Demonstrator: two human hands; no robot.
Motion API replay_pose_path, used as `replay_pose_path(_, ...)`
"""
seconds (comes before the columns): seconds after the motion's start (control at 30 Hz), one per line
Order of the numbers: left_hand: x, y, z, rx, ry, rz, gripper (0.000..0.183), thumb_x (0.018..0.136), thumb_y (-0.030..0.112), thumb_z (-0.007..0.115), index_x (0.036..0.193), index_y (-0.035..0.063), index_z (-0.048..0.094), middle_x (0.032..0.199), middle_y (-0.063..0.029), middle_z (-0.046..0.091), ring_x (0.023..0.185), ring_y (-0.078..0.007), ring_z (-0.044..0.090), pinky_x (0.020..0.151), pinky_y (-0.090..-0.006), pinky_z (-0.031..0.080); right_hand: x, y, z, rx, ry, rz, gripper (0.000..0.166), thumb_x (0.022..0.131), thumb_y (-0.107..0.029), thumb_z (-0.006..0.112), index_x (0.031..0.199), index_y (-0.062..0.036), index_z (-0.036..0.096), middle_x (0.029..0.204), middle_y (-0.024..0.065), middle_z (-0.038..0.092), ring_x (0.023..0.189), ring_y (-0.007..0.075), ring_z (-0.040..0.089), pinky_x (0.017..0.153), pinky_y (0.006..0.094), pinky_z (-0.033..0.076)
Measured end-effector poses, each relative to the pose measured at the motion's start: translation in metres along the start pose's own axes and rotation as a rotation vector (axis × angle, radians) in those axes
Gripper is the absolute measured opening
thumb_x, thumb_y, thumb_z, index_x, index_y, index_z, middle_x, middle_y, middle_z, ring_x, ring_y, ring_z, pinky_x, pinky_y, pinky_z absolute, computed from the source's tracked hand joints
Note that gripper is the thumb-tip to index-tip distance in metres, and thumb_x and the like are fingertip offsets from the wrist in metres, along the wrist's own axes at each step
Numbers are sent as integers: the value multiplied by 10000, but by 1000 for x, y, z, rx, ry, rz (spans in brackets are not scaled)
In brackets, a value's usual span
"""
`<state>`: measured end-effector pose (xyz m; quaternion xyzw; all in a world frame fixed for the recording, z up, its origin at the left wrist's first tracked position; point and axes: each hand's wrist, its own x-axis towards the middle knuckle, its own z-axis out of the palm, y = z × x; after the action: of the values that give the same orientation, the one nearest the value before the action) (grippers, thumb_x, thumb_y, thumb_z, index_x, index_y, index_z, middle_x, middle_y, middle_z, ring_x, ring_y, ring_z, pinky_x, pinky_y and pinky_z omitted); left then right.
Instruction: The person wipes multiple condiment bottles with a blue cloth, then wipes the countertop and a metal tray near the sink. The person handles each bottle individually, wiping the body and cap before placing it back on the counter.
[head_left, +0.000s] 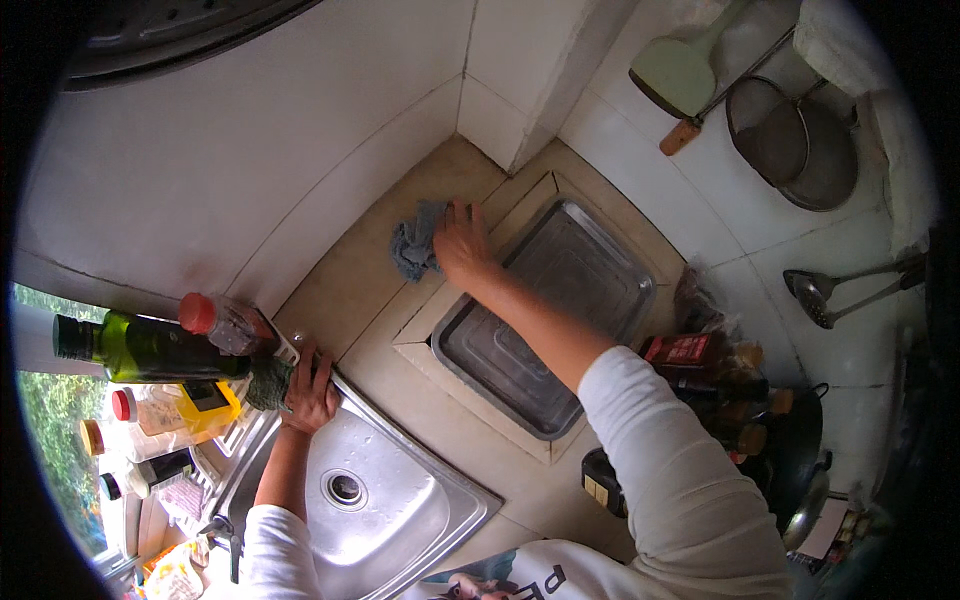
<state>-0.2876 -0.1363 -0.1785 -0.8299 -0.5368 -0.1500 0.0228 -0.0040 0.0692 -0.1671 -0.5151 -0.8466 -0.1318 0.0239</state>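
My right hand rests on a crumpled grey-blue cloth on the tan tiled counter, near the back corner. Its forearm crosses over a rectangular metal tray set within a raised tile border. My left hand is at the back corner of a stainless steel sink, fingers on its rim, beside a dark green scouring pad. Whether the fingers grip the pad is unclear. The sink's basin shows a round drain and wet spots.
Left of the sink, a rack holds a green glass bottle, a red-capped jar and several containers. More bottles and a black wok stand at right. A green spatula, strainers and ladles hang on the wall.
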Motion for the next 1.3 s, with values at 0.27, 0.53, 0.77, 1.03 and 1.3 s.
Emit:
replay_pose_path(0.27, 2, 0, 1, 18, -17, 5, 453, 782, 182, 447, 1204, 17, 461, 1289, -255, 371, 1119, -403, 458, 908, -442, 417, 27, -6, -8, 38, -290, 125, 240, 792, -167, 531, 948, -39, 661, 1035, 145, 597, 1090, 326, 435, 916, 491, 279)
replay_pose_path(0.53, 9, 2, -1, 37, 3, 31, 458, 791, 214, 422, 1199, 11, 471, 1301, -255, 368, 1123, -412, 455, 911, -432, 422, -43, -44, -15, 209, 78, -196, 275, 768, -124, 516, 979, 13, 628, 1002, 137, 579, 1075, 301, 448, 916, 415, 323)
replay_pose_path(0.77, 2, -1, 0, 60, 8, 13, 461, 776, 203, 427, 1190, 7, 487, 1284, -258, 394, 1115, -409, 465, 905, -430, 426, 19, 37, 4, 34, -190, 113, 214, 796, -135, 549, 939, -19, 658, 1010, 110, 593, 1017, 260, 478, 837, 404, 362)
replay_pose_path(1.03, 6, 1, 1, 61, -35, 23, 428, 815, 233, 382, 1157, 4, 500, 1279, -263, 390, 1129, -429, 446, 929, -447, 405, 95, 52, 72, -221, 171, 376, 266, 770, -192, 602, 981, -33, 635, 1023, 127, 567, 1003, 286, 468, 825, 386, 382)
replay_pose_path(1.3, -10, -4, 6, 63, -46, -28, 452, 821, 276, 369, 1183, 24, 471, 1269, -246, 404, 1117, -423, 449, 929, -470, 395, 95, 1, 10, 167, -194, 173, 322, 694, -216, 683, 945, -19, 639, 1025, 113, 583, 1031, 273, 471, 857, 394, 393)
